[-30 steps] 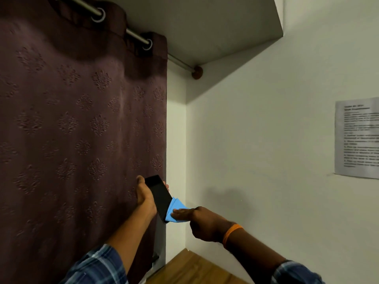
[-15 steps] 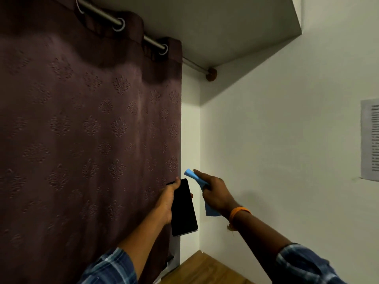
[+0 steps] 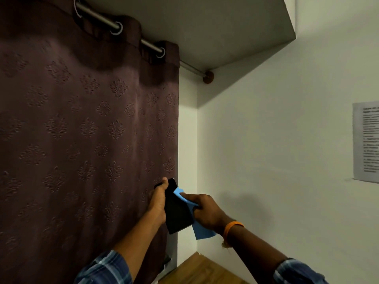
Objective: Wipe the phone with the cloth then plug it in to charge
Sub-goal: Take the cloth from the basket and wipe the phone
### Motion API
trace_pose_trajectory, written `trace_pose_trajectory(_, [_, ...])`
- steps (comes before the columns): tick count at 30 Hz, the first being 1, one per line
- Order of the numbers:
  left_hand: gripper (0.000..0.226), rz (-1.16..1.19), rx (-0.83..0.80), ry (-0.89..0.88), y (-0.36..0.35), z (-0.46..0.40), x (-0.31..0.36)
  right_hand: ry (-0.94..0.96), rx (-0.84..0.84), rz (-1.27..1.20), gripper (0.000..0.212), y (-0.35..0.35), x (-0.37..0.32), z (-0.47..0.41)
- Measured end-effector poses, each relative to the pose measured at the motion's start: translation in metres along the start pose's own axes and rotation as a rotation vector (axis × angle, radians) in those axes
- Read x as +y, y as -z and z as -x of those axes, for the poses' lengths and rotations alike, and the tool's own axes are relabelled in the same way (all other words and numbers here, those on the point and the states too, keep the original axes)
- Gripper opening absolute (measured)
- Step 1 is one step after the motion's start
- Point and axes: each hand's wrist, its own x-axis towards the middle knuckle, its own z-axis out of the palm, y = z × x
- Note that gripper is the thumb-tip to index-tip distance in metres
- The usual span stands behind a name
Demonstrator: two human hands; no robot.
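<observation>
Gripping the phone (image 3: 177, 210) along its left edge, the left hand (image 3: 158, 203) is wrapped round it with the thumb over the top corner, so the dark screen is held upright and slightly tilted. At 3 o'clock of the phone, the cloth (image 3: 202, 230) is pinched in the right hand (image 3: 207, 212) and pressed against the screen's upper right part, its loose end hanging below. A curtain (image 3: 86, 140) is seen at 9 o'clock, a wall (image 3: 276, 150) with a paper (image 3: 366, 142) at 3 o'clock, and a wooden surface (image 3: 196, 271) at 6 o'clock.

Black phone (image 3: 176, 212), blue cloth (image 3: 203, 232), maroon damask-embossed curtain (image 3: 82, 140), orange wristband (image 3: 232, 228), blue plaid sleeves (image 3: 106, 269).
</observation>
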Motion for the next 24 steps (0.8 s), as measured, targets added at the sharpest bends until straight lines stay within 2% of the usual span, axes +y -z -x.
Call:
trace_pose_trajectory(5, [0.072,-0.018,0.185,-0.095,0.003,-0.004,0.0,0.002,-0.097,0.081,0.064,0.003,0.021,0.022])
trace_pose_trajectory(8, [0.07,0.009,0.22,-0.125,0.002,-0.002,-0.002,-0.014,-0.118,0.11,0.064,0.007,0.03,0.033])
trace_pose_trajectory(13, [0.057,0.134,0.013,-0.048,-0.004,0.001,-0.016,-0.001,-0.124,0.146,0.057,0.011,0.033,0.043])
trace_pose_trajectory(19, [0.044,0.181,0.021,-0.071,-0.01,0.011,-0.022,-0.021,-0.174,0.16,0.055,0.018,0.041,0.048])
trace_pose_trajectory(21, [0.035,0.114,-0.02,-0.065,-0.01,0.015,-0.02,-0.068,-0.112,0.121,0.056,0.025,0.043,0.046])
trace_pose_trajectory(24, [0.034,-0.014,-0.061,-0.096,-0.012,0.021,-0.02,-0.101,0.172,0.011,0.063,0.034,0.034,0.036])
